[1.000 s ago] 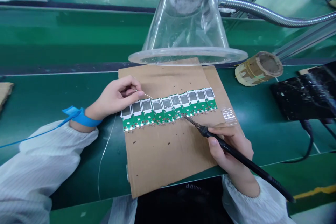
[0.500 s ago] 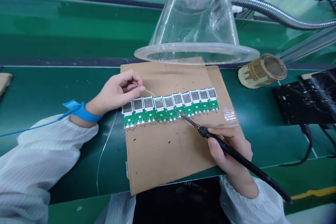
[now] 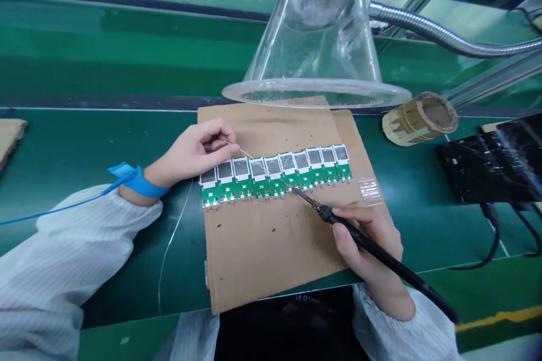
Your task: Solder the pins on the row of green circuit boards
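A strip of small green circuit boards point(image 3: 275, 176) with grey square parts lies across a brown cardboard sheet point(image 3: 271, 242). My left hand point(image 3: 192, 152) pinches a thin solder wire point(image 3: 254, 159) at the strip's left end; the wire runs right and down to the boards. My right hand point(image 3: 368, 240) grips a black soldering iron point(image 3: 372, 248) like a pen, and its metal tip touches the lower edge of the boards near the strip's middle, where the wire ends. A blue wrist strap point(image 3: 135, 180) with a cord is on my left wrist.
A clear funnel-shaped hood point(image 3: 317, 51) on a flexible metal hose point(image 3: 444, 36) hangs just behind the cardboard. A worn tape roll point(image 3: 419, 118) lies at the right, with a black device point(image 3: 491, 161) and cables beyond it. The bench is a green mat point(image 3: 84, 141).
The iron tip and the wire's end have shifted slightly left along the strip. The view has moved a little; both hands keep their grips.
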The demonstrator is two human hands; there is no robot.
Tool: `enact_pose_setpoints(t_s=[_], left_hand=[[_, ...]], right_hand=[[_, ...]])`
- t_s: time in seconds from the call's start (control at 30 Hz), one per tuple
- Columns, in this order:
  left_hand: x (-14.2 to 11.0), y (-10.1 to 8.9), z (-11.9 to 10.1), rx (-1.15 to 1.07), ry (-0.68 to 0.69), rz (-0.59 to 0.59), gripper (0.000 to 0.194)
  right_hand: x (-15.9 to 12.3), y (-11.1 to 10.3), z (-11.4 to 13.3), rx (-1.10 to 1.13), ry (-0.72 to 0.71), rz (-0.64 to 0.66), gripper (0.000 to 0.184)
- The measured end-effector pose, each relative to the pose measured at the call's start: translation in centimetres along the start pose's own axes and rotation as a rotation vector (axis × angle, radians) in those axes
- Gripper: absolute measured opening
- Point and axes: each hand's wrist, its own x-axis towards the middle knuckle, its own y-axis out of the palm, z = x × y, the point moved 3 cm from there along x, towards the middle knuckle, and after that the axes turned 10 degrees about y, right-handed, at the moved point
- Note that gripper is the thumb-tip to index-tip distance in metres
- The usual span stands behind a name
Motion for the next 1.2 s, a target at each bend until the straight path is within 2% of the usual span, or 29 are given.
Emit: enact_pose_setpoints(t_s=[0.2, 0.33, 0.43, 0.63, 0.87, 1.2], left_hand=[[0.1, -0.2, -0.4, -0.054, -0.007, -0.036, 0.011], [0.2, -0.4, -0.4, -0.046, 0.007, -0.093, 0.009], [0.3, -0.4, -0.4, -0.012, 0.017, -0.101, 0.008], [0.2, -0.5, -0.2, 0.024, 0.02, -0.086, 0.008], [0.3, -0.5, -0.3, 0.02, 0.043, -0.066, 0.008], [0.1, -0.3, -0.2, 0.068, 0.031, -0.032, 0.011]], right_hand=[[-0.1, -0.3, -0.5, 0.03, -0.003, 0.006, 0.01], [-0.6, -0.5, -0.6, 0.162, 0.073, -0.007, 0.016], [-1.1, 0.0, -0.5, 0.206, 0.129, -0.028, 0.017], [-1.3, 1.3, -1.2, 0.203, 0.154, 0.021, 0.015], [-0.8, 1.3, -0.4, 0.14, 0.088, 0.057, 0.013], [-0.4, 1.4, 0.5, 0.097, 0.044, 0.016, 0.009]])
